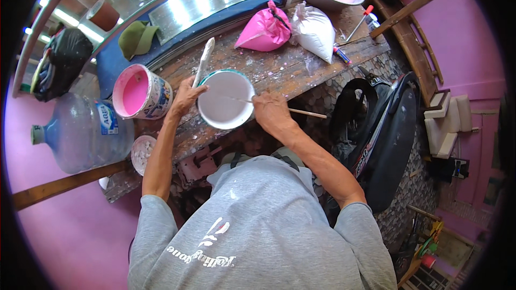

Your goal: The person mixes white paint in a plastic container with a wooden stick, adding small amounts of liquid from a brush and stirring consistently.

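My left hand [188, 94] is closed around a flat stick coated in white [204, 60], pointing up and away from me. Its fingers rest at the left rim of a tub with a teal edge [225, 125], which holds a smooth white mix [226, 94]. On the tub's other side, my right hand [273, 110] grips a thin wooden stick [309, 113]. One end of that stick sticks out to the right; the other reaches over the white mix. A patterned bucket [156, 96] of bright pink liquid [135, 92] stands left of my left hand.
A tied pink bag [264, 31] and a white bag [314, 29] sit at the back of the worn wooden table [274, 70]. A large water jug [88, 134] lies at the left, near a small bowl [143, 154]. A motorcycle [384, 139] stands close on the right.
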### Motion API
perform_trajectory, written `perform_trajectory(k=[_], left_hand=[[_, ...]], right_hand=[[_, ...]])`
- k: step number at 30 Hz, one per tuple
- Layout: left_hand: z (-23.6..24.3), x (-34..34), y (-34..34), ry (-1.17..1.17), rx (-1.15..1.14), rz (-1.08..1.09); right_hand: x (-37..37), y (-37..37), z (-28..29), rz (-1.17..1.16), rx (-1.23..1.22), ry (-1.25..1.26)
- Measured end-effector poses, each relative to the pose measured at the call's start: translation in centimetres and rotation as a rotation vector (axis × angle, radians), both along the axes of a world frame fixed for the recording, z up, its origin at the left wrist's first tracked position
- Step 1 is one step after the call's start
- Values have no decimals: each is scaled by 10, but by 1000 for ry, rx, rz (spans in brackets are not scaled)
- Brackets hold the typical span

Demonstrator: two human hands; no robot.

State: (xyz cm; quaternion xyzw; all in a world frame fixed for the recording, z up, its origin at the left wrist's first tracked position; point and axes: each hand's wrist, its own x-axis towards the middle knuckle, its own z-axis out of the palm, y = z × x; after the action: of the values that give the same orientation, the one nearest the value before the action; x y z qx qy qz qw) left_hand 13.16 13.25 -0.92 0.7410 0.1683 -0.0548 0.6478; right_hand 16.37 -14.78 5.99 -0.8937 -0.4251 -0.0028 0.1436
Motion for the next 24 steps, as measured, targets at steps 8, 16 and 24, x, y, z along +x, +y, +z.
perform_trajectory(k=[8,16,24], left_hand=[[1,0,-17,-155,34,103],[-5,-5,-22,-152,-14,219],[1,-9,-29,-139,-1,192]], right_hand=[[13,1,-14,-126,13,-82],[10,15,-36,-98,-110,-74],[29,35,-26,-42,-41,1]])
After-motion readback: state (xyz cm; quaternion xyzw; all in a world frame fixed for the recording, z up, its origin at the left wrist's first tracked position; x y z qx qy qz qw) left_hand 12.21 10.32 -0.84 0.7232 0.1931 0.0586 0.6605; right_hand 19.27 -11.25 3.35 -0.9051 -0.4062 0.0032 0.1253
